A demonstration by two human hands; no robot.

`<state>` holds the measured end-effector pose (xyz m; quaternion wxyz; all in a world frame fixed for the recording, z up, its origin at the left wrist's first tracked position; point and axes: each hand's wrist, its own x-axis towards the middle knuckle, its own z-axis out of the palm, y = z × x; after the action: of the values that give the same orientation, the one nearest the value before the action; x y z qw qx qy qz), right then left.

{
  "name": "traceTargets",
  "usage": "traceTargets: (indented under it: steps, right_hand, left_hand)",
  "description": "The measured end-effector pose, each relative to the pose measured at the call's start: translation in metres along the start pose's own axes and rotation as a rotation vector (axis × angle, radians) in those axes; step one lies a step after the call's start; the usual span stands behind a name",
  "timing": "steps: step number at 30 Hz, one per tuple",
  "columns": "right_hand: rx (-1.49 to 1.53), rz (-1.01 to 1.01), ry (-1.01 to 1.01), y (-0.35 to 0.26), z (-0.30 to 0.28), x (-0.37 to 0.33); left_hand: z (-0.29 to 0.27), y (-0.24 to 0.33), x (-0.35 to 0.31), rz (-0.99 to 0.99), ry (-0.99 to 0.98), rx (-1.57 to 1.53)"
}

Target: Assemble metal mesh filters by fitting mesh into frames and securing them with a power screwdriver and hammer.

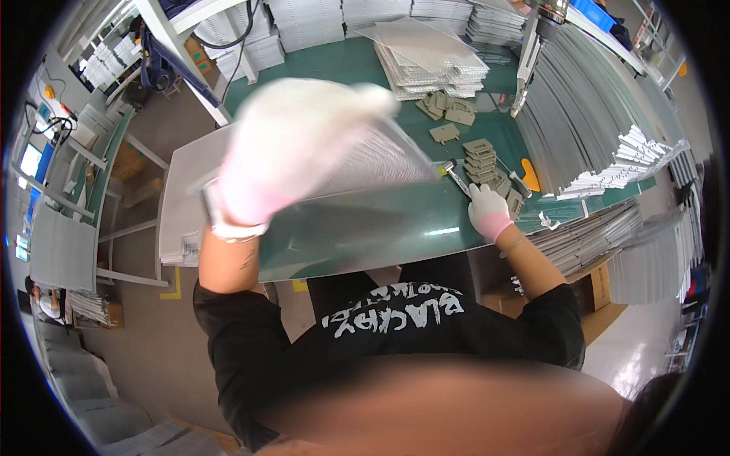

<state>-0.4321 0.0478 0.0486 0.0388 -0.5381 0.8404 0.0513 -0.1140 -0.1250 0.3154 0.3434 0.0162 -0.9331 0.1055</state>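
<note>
My left hand (pixel 300 148), in a white glove with a pink cuff, is raised over the near left of the table and smeared by motion. Just under it is a translucent, finely ribbed sheet (pixel 384 161), blurred and tilted; the hand hides where the two meet, and its fingers cannot be made out. My right hand (pixel 489 210), gloved the same way, rests low on the table at the right. Its fingers close on the near end of a small tool (pixel 458 179) with a silver shaft and yellow-green head. Grey-green plastic plates (pixel 480 156) lie stacked right beside it.
A green table (pixel 334 239) carries a stack of pale panels (pixel 430 57) at the back and a tall row of grey panels (pixel 585 114) at the right. An orange piece (pixel 530 175) lies near the plates. A powered driver (pixel 523 91) hangs above. Pale sheets (pixel 176 205) lie at left.
</note>
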Motion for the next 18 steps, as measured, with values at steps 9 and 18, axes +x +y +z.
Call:
traceTargets:
  steps: [9, 18]
  right_hand:
    - [0.991, -0.252, 0.108, 0.024, -0.083, -0.056]
    - [0.839, -0.617, 0.485, 0.020, -0.222, -0.102]
  left_hand:
    - [0.113, 0.027, 0.001, 0.245, -0.126, 0.072]
    - [0.158, 0.060, 0.002, -0.334, 0.364, 0.056]
